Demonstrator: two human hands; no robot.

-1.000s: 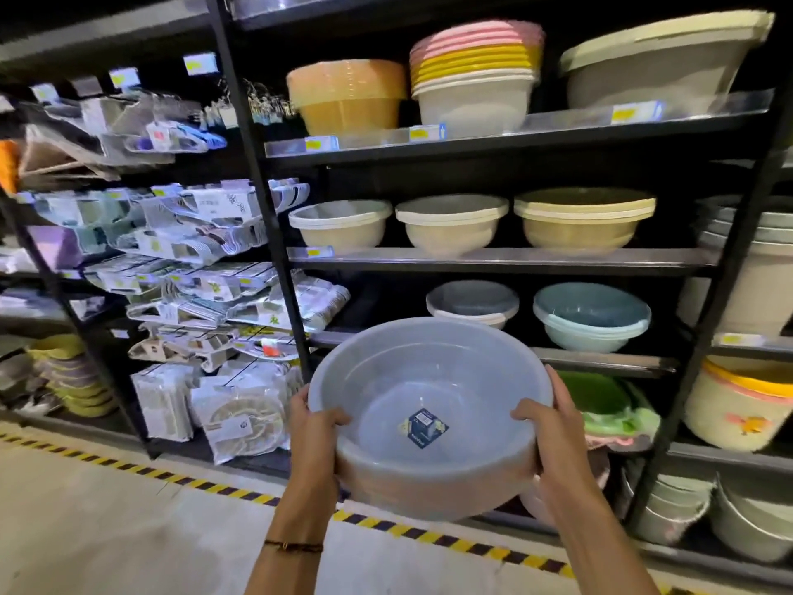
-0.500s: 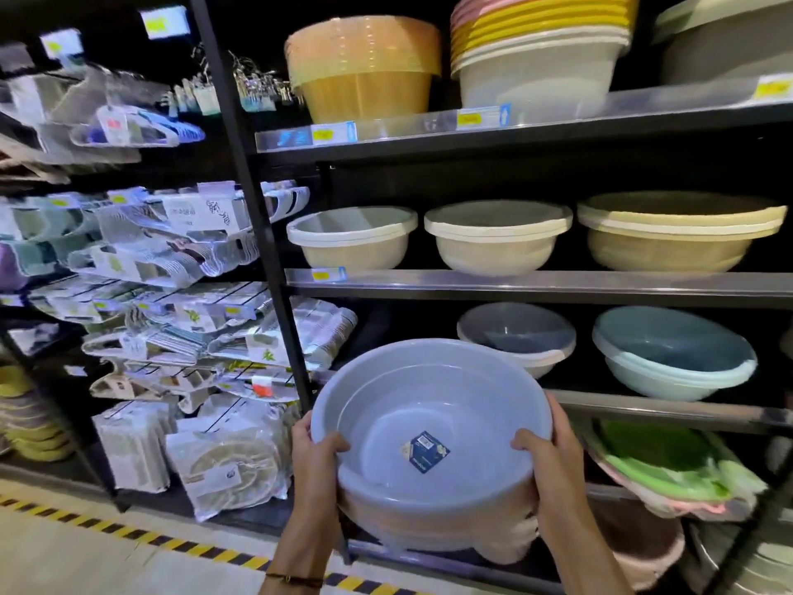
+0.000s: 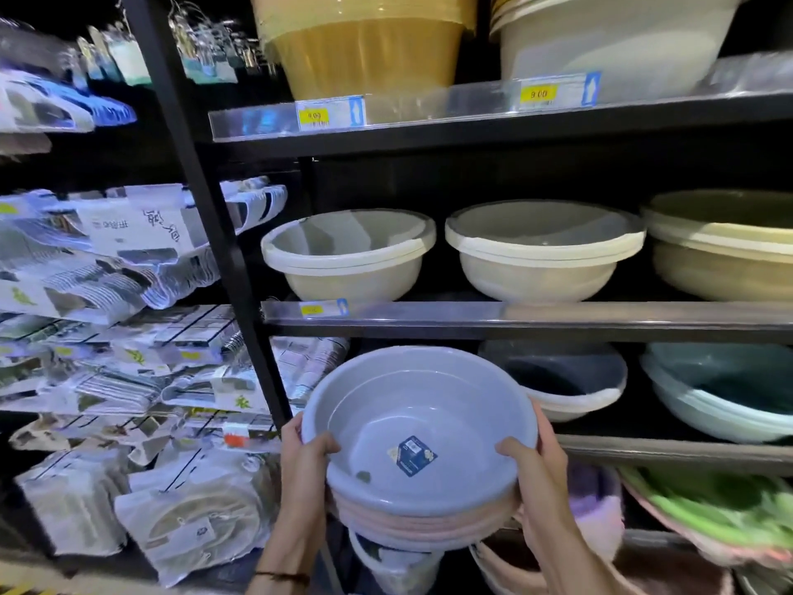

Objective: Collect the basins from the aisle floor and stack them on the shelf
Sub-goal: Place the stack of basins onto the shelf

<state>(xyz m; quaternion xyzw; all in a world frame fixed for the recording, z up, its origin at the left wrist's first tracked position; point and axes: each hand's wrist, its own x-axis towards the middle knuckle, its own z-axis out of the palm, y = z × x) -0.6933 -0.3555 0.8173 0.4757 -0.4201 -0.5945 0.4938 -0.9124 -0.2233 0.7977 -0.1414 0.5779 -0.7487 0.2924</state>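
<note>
I hold a stack of basins in front of the black shelf unit; the top one is grey-blue with a dark label inside, and pink ones are nested under it. My left hand grips its left rim and my right hand grips its right rim, thumbs inside. The stack hovers at the left end of the third shelf, just left of a dark grey basin that sits there. A pale teal basin stack stands further right on the same shelf.
The shelf above carries three cream basin stacks. A black upright post stands just left of my stack, with packaged hangers beyond it. Green basins fill the shelf below at right.
I have stepped closer to the shelves, and the basin stack has moved up and forward toward the left end of the third shelf. Both hands keep their grip.
</note>
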